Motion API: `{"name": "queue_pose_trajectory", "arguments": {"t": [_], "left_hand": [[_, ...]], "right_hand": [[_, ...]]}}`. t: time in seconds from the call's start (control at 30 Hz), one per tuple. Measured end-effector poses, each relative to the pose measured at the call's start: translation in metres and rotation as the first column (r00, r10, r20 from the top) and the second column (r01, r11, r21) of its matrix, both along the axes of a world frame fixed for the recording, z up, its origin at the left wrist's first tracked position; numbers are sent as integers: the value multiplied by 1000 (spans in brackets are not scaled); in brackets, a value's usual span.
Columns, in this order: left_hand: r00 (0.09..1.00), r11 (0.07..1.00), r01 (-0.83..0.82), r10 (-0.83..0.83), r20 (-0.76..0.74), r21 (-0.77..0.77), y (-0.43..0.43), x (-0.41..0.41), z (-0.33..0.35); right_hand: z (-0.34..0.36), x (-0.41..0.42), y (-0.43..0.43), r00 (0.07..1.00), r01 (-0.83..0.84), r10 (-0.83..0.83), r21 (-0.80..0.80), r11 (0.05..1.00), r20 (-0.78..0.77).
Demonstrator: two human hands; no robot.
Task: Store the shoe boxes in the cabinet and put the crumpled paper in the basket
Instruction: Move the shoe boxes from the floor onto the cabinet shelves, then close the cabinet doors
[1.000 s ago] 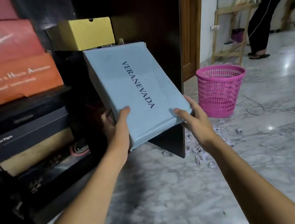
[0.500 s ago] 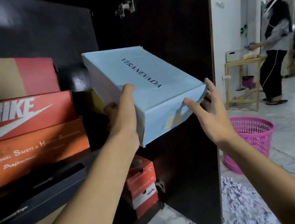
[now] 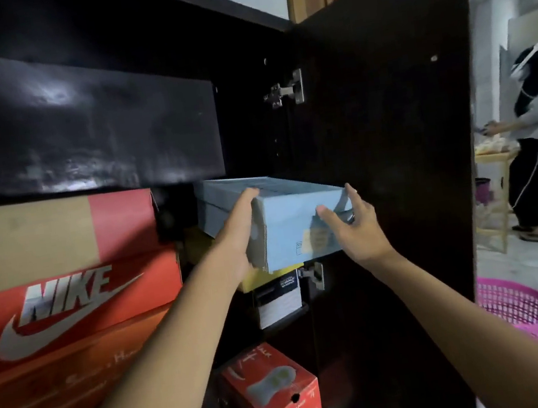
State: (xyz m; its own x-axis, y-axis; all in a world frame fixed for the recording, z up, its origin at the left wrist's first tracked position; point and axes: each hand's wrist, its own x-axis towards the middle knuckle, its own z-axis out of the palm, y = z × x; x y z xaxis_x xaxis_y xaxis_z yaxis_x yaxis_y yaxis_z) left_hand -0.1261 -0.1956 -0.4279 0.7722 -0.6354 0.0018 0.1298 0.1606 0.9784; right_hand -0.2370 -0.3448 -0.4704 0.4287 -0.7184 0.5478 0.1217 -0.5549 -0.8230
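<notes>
NIKE, in big silver-white capitals with the swoosh beneath, stands on the red-orange box [image 3: 67, 301] well left of the fingers of the left hand [image 3: 240, 233]; the orange box [image 3: 63, 398] under it carries a pale line of small capitals, only an S and an H legible; the yellowish sticker [image 3: 314, 240] on the light-blue shoe box [image 3: 284, 222], just under the thumb of the right hand [image 3: 357, 229], is blurred; the white label [image 3: 278, 306] on the black box [image 3: 274, 286] below the fingers is too small to read; handwriting on the red box [image 3: 272, 386] lowest down cannot be made out.
</notes>
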Motion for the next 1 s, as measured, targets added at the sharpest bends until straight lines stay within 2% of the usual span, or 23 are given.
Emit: {"name": "queue_pose_trajectory", "arguments": {"t": [0.1, 0.17, 0.3, 0.37, 0.5, 0.7, 0.87, 1.0], "left_hand": [[991, 1000, -9, 11, 132, -17, -19, 28, -16], [966, 995, -94, 100, 238, -37, -34, 45, -28], [823, 925, -301, 374, 428, -231, -55, 75, -25], [763, 900, -365, 436, 478, -238, -64, 96, -17], [736, 923, -375, 351, 579, -83, -68, 127, -17], [743, 927, -376, 298, 600, 6, -67, 140, -10], [768, 914, -401, 301, 566, 59, -64, 121, -4], [778, 910, -398, 265, 569, 120, -63, 84, 10]], "right_hand": [[-3, 31, -18, 999, -5, 4, -31, 1000, -53], [-4, 54, -28, 998, 31, -35, -66, 997, -54], [-7, 97, -48, 999, 32, -39, -165, 986, -38], [-9, 116, -55, 998, -7, -4, -196, 981, -57], [-13, 145, -61, 988, -99, 70, -215, 972, -138], [-8, 156, -64, 944, -201, 139, -187, 962, -298], [-4, 118, -63, 966, -157, 121, -148, 976, -228], [4, 63, -54, 996, -23, -1, -259, 966, -91]]}}
